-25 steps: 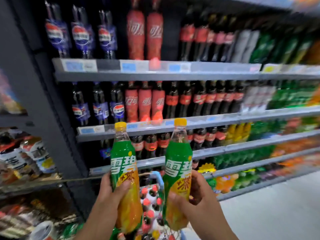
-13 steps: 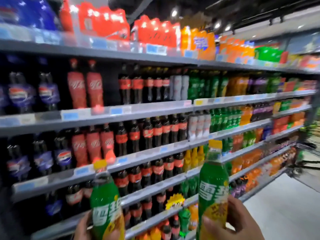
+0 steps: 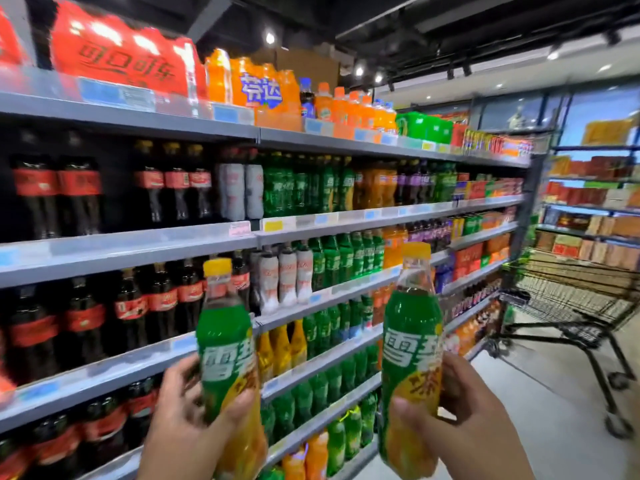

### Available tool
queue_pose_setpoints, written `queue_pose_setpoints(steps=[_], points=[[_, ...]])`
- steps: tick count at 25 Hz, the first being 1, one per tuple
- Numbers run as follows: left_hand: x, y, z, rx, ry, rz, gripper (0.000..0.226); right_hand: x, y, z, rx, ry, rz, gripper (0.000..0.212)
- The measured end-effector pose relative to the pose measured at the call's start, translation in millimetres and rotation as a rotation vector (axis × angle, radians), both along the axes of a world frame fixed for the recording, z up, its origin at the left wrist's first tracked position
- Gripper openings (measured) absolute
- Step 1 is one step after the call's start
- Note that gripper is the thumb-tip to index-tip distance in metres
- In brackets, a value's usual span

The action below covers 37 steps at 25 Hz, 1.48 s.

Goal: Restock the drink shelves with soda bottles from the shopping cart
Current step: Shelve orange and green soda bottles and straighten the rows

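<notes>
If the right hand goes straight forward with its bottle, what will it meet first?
Probably the green bottles on the shelf behind the yellow-capped bottle the right hand grips, though depth is unclear.

You are standing in a supermarket drinks aisle: long shelves (image 3: 311, 216) of bottled sodas (image 3: 332, 258) with price tags (image 3: 273, 225), a wire shopping cart (image 3: 581, 292) beyond.

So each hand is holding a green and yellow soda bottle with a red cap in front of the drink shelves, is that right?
Not quite: the caps are yellow, not red. The head view shows the left hand gripping the left bottle and the right hand gripping the right bottle, both green and yellow, in front of the drink shelves.
</notes>
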<state>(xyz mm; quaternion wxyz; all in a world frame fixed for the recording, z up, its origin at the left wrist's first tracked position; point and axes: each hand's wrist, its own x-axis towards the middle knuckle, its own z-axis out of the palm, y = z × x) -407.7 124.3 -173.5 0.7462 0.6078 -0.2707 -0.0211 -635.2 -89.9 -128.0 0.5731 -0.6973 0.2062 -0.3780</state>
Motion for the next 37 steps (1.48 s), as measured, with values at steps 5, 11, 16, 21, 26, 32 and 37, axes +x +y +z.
queue_pose_setpoints(steps=[5,11,16,21,26,32,37], points=[[25.3,-96.6,75.0,0.042,-0.195,-0.033,0.061,54.0,-68.2,50.2,-0.157,-0.024,0.017,0.065],[104.9,-191.6,120.5,-0.031,-0.322,0.007,0.058,153.0,-144.7,84.0,-0.196,-0.111,0.047,0.059],[180.7,-252.5,137.8,-0.012,-0.404,0.044,0.064,226.7,-205.9,93.9,-0.218,-0.123,0.01,0.061],[232.4,-302.8,142.2,0.033,-0.464,0.071,0.068,276.4,-259.5,100.6,-0.195,-0.146,0.013,0.055],[255.6,-362.7,151.6,0.065,-0.501,0.038,0.063,317.3,-317.9,107.9,-0.27,-0.156,0.031,0.058],[278.2,-457.3,157.5,0.054,-0.521,0.071,0.069,364.7,-425.0,113.3,-0.344,-0.226,0.135,0.038],[291.3,-542.3,166.5,0.001,-0.531,0.169,0.07,407.6,-524.8,128.7,-0.403,-0.285,0.231,0.046]])
